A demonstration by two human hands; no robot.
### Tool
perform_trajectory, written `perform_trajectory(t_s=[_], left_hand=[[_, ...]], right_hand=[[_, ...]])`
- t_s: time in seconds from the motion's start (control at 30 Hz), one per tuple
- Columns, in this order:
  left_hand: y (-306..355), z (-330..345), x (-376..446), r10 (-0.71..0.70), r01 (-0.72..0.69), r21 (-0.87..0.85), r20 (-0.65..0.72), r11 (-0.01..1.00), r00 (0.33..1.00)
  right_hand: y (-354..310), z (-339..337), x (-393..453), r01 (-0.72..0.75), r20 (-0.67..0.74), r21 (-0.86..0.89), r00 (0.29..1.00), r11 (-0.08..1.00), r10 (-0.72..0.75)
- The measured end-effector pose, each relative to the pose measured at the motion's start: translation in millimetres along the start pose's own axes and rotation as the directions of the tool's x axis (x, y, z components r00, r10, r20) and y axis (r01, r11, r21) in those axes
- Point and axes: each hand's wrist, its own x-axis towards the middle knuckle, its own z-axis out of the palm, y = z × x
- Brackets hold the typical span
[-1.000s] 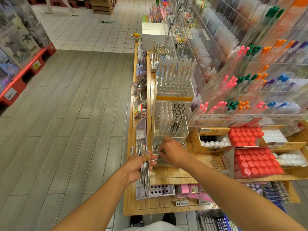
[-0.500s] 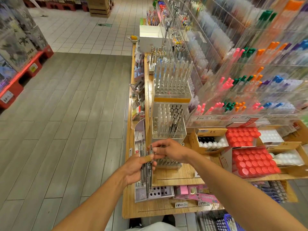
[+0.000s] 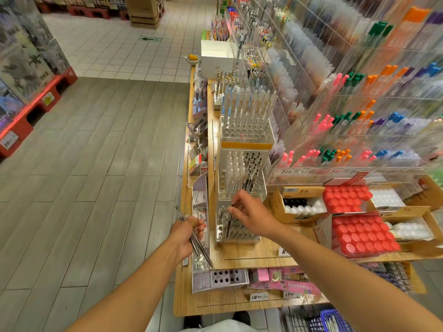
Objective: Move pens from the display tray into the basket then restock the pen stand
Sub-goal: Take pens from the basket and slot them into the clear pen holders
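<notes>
A clear acrylic pen stand (image 3: 239,197) with stepped tiers stands on the wooden shelf. My left hand (image 3: 185,234) grips a bundle of several silver pens (image 3: 195,243) at the shelf's left edge, their tips pointing down and right. My right hand (image 3: 251,215) pinches a single dark pen (image 3: 229,220) and holds it upright over the holes of the stand's lowest tier, which holds several pens. A blue wire basket (image 3: 333,319) shows at the bottom right edge, below the shelf.
Open boxes of red-capped bottles (image 3: 362,232) and black and white bottles (image 3: 299,204) sit right of the stand. Taller pen racks (image 3: 247,116) rise behind it. A lilac card holder with holes (image 3: 226,277) lies at the shelf front. Grey floor lies to the left.
My right hand drew one pen from the bundle in my left hand and carried it right to the stand's lowest tier. My left hand has tilted the bundle.
</notes>
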Motion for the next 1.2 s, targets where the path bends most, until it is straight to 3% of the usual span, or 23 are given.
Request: perform_trajectory(t_s=[0.13,0.33,0.5,0.7,0.77,0.9,1.03,1.2], left_hand=[[0.5,-0.1,-0.4,-0.002,0.002,0.041,0.018,0.999,1.0],[0.5,1.8,-4.7,-0.012,0.011,0.017,0.055,1.0,0.998],[2.9,5.3,-9.2,-0.029,0.034,-0.04,0.133,0.999,0.991],[7.0,9.9,-13.4,0.003,0.001,-0.02,0.208,1.0,0.978],[7.5,10.5,-15.4,-0.002,0.004,-0.009,0.257,1.0,0.966],[12.4,13.7,-19.8,0.027,-0.005,-0.061,0.357,0.998,0.934],[14.9,20.0,-19.6,0.047,-0.011,-0.102,0.36,0.995,0.932],[14.0,22.9,-20.2,0.059,-0.04,-0.061,0.335,0.997,0.94]], right_hand=[[15.8,10.5,-1.2,0.038,0.1,-0.223,0.995,0.974,-0.015],[15.2,13.4,-1.5,0.082,0.136,-0.341,0.99,0.936,-0.037],[17.6,20.0,-6.8,0.255,0.152,-0.506,0.967,0.824,-0.206],[15.4,28.4,-0.9,0.216,0.095,-0.609,0.975,0.763,-0.201],[9.9,23.4,2.6,0.197,0.101,-0.568,0.98,0.799,-0.17],[-6.9,16.8,12.0,-0.022,0.049,-0.206,0.998,0.978,0.033],[-14.5,24.7,13.3,-0.081,0.025,-0.018,0.996,0.997,0.082],[-29.3,35.2,16.6,-0.076,0.137,0.093,0.989,0.993,0.063]])
